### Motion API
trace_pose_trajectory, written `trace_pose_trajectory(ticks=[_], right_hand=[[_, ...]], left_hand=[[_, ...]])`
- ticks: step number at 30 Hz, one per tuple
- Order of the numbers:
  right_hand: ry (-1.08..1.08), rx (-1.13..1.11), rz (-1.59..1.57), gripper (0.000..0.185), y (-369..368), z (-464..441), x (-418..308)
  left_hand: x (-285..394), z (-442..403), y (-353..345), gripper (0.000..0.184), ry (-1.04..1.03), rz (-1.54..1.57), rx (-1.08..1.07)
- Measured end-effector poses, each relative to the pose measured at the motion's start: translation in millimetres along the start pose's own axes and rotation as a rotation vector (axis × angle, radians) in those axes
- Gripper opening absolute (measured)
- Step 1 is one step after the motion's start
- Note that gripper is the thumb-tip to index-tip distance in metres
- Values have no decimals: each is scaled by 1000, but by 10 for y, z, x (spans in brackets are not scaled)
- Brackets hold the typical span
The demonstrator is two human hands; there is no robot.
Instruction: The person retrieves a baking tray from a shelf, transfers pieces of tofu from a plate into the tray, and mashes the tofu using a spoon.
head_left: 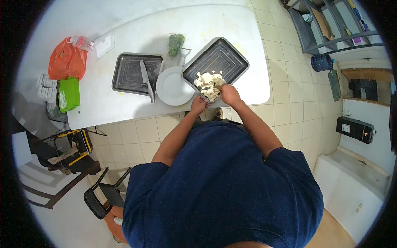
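A dark rectangular baking tray point(220, 57) sits at an angle on the white table, with pale, broken-up food pieces point(208, 82) heaped in its near corner. My left hand point(199, 105) is closed on that corner's rim. Over the tray's right edge, my right hand point(228, 94) is curled in against the food; what its fingers hold, if anything, is hidden. Just left of the tray lies a white plate point(170, 87). Farther left, a knife point(146, 78) rests across a second dark tray point(124, 74).
Behind the plate are a bag of greens point(176, 44) and a metal-handled utensil point(185, 52). An orange bag point(66, 62), plastic bottle point(82, 43) and green package point(68, 95) stand at the table's left end. A black chair point(105, 194) is behind me to the left.
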State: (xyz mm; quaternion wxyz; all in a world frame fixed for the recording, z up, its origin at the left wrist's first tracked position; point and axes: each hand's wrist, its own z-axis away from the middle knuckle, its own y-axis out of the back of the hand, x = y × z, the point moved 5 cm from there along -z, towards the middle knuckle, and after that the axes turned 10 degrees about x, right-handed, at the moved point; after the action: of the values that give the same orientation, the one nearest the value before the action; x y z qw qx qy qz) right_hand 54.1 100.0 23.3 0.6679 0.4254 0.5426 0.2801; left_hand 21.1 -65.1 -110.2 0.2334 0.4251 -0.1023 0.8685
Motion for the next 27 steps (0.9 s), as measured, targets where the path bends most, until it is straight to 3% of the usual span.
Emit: trace_pose_trajectory(ticks=[5, 10, 13, 17, 23, 27], right_hand=[[-10, -46, 45, 33, -311, 179, 218], [-60, -72, -25, 32, -68, 171, 269], [-45, 80, -88, 35, 33, 130, 352], [-91, -14, -11, 37, -251, 210, 562], [-35, -93, 78, 34, -131, 175, 348], [-11, -3, 29, 37, -5, 118, 305]], left_hand=[[-46, -48, 1, 10, -8, -13, 7], [-127, -93, 6, 11, -32, 52, 3], [-134, -96, 5, 12, -19, 39, -4], [-112, -68, 16, 12, -19, 15, -14], [123, 98, 43, 12, 25, -59, 10], [33, 40, 30, 13, 11, -53, 3]])
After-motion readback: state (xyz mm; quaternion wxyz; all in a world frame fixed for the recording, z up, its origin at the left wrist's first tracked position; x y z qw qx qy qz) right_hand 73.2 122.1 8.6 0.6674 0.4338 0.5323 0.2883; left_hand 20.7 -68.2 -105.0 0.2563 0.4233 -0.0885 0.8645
